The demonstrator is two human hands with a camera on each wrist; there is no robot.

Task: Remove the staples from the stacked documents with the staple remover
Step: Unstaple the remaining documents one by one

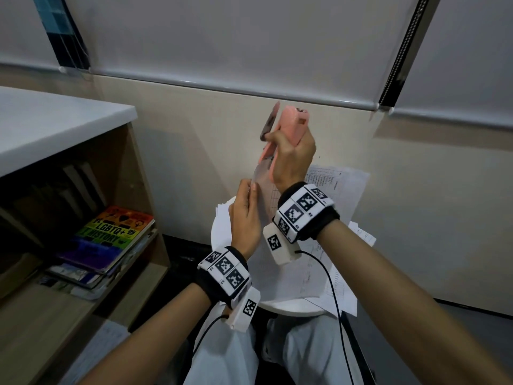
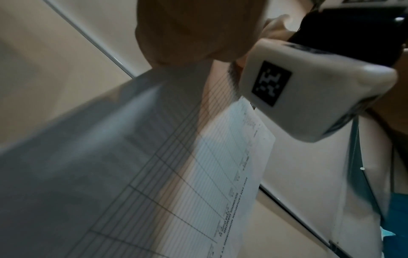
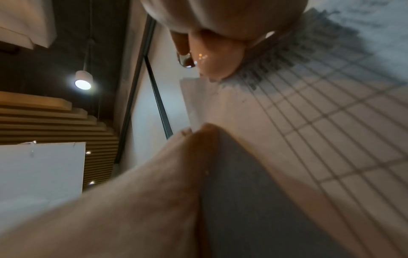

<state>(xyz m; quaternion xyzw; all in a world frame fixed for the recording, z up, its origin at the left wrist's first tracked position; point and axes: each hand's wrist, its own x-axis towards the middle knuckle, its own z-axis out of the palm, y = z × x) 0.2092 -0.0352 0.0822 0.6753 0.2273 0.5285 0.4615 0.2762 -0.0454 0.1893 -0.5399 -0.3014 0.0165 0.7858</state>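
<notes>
My right hand (image 1: 288, 151) grips a pink staple remover (image 1: 291, 120), held up in front of the wall. Its lower end meets the top corner of a printed document (image 1: 266, 198). My left hand (image 1: 245, 215) pinches that document's edge just below the tool. In the right wrist view the pink tip (image 3: 218, 59) with a metal jaw sits on the gridded document (image 3: 320, 122) near its corner. The left wrist view shows the same table-printed document (image 2: 209, 174) hanging below my left hand (image 2: 194, 31). No staple can be made out.
More loose documents (image 1: 341, 187) lie on a round white stool (image 1: 288, 308) in front of my knees. A wooden shelf unit (image 1: 133, 173) with a white top and stacked books (image 1: 111, 240) stands at the left. A beige wall is close behind.
</notes>
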